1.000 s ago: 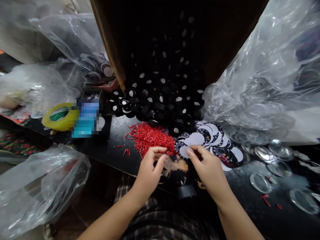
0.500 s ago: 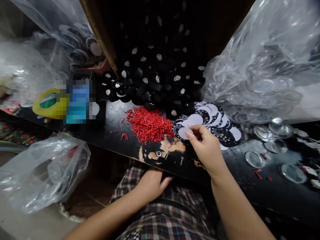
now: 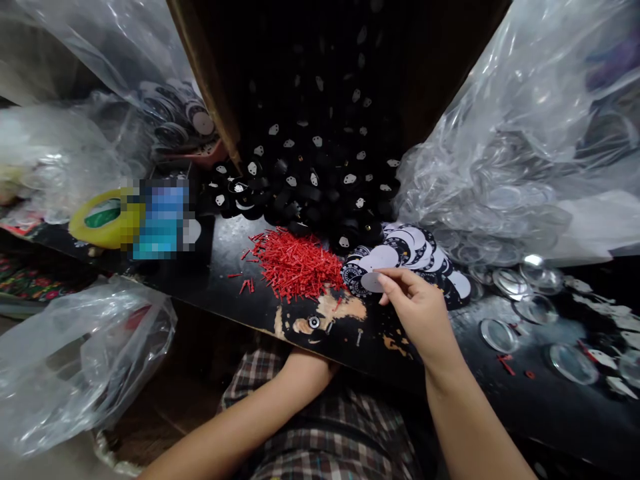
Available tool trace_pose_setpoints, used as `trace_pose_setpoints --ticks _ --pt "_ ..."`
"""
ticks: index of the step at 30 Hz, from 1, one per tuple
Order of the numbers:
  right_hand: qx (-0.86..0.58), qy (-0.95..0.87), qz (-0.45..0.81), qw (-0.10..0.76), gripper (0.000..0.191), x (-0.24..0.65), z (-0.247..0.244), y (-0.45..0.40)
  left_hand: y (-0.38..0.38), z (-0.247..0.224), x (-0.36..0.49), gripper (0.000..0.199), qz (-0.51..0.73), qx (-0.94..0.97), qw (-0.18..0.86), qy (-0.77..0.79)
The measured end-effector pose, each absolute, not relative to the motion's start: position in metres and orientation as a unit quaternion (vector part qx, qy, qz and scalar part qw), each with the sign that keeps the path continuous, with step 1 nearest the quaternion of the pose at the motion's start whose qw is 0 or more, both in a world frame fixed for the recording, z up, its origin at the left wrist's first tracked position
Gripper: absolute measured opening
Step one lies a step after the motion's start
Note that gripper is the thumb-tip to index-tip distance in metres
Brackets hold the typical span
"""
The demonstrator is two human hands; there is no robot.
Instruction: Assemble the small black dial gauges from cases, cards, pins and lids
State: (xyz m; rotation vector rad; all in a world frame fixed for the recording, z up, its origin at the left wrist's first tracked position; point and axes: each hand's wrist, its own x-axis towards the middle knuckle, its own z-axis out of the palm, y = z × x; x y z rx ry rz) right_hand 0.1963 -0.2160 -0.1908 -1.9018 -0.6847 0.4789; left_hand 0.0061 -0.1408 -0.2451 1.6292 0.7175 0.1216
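Observation:
My right hand (image 3: 417, 313) pinches the edge of a pale round disc (image 3: 370, 283) between thumb and fingers. That disc lies at the left end of a spread of printed dials (image 3: 423, 248), some showing white backs and others black faces with markings. Left of it is a heap of small red pointed pieces (image 3: 300, 263). Below the front edge of the table, my left hand (image 3: 307, 372) is over the lap. Its fingers are hidden under the edge, so their pose does not show.
Black round parts (image 3: 305, 193) with pale tabs fill the back. Clear bags (image 3: 505, 167) of transparent covers stand right, with loose clear rings (image 3: 500, 335) before them. A yellow tape roll (image 3: 105, 219) lies left. A screw (image 3: 359, 337) and a small ring (image 3: 313, 323) lie near the front edge.
The camera view has shifted slightly. My left hand has slid further under the table edge, hiding its thumb and fingers. My right hand still grips the disc, which appears slightly lower in view.

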Motion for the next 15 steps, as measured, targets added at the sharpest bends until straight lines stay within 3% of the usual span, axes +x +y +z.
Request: trace_pose_setpoints --ticks 3,5,9,15 --pt "-0.783 -0.282 0.160 0.531 0.019 0.195 -0.187 -0.217 -0.142 -0.229 -0.036 0.057 -0.012 0.710 0.642 0.290" --pt "-0.772 -0.268 0.172 0.550 0.018 0.192 -0.186 -0.216 -0.139 -0.213 -0.057 0.065 -0.040 0.632 0.721 0.279" --pt "-0.740 -0.297 0.196 0.570 0.014 0.180 -0.184 -0.215 -0.127 -0.184 -0.058 0.055 0.031 0.384 0.870 0.307" --pt "-0.706 -0.420 0.160 0.548 0.014 0.155 -0.173 -0.220 -0.119 -0.168 -0.001 0.048 0.166 0.284 0.870 0.368"
